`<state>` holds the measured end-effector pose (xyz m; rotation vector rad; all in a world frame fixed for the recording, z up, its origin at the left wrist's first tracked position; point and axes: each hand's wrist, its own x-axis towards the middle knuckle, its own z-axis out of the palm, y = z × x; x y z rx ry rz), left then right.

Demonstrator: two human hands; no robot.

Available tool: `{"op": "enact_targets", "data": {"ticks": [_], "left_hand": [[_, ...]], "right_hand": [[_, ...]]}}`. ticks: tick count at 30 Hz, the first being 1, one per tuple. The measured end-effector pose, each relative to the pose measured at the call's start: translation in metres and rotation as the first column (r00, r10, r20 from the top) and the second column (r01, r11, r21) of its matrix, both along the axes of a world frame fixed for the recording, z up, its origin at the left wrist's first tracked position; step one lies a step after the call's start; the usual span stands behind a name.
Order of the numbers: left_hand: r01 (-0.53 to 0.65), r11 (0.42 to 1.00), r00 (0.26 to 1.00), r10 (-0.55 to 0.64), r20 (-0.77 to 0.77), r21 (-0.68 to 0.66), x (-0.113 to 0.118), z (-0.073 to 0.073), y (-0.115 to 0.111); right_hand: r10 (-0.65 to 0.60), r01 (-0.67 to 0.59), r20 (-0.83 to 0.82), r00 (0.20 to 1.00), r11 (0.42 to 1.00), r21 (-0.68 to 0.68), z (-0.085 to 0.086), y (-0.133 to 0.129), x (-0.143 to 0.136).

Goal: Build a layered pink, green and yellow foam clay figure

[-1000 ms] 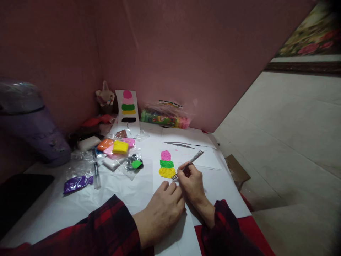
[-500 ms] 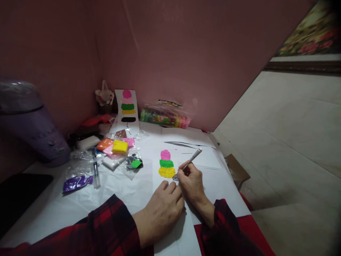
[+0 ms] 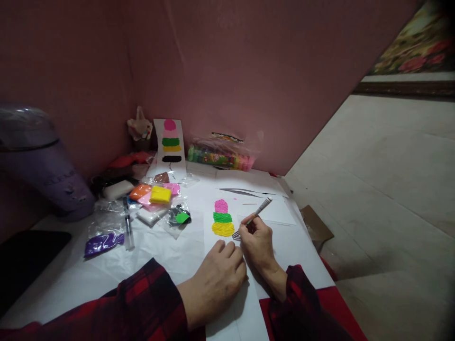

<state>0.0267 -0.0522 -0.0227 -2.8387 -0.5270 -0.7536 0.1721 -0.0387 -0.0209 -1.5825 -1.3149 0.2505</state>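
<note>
My right hand (image 3: 259, 239) grips a slim silver fork (image 3: 263, 204) by its handle, the pronged end pointing down-left. The tines are just off the lower right edge of a yellow clay layer (image 3: 222, 229). Above that layer sit a green clay band (image 3: 222, 217) and a pink clay piece (image 3: 221, 206), all with textured surfaces, on a white sheet of paper (image 3: 249, 279). My left hand (image 3: 216, 279) rests on the sheet below the yellow layer, fingers together and stretched forward, holding nothing that shows.
Left of the sheet lie clear packets of clay, among them yellow (image 3: 160, 194), orange (image 3: 141, 192) and purple (image 3: 104, 244). Behind them stands a card with coloured layers (image 3: 171, 142). A purple tumbler (image 3: 53, 170) is at far left. A pack of colourful sticks (image 3: 220, 157) lies against the wall.
My right hand and the fork have shifted slightly right, away from the yellow clay's edge. My left hand stays in place.
</note>
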Motion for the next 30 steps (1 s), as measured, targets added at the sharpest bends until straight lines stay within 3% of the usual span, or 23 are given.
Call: {"op": "enact_targets", "data": {"ticks": [30], "left_hand": [[0.005, 1.000, 1.000, -0.006, -0.022, -0.013, -0.0012, 0.0036, 0.0001]], "right_hand": [[-0.001, 0.001, 0.016, 1.000, 1.000, -0.014, 0.0005, 0.0010, 0.0006]]}}
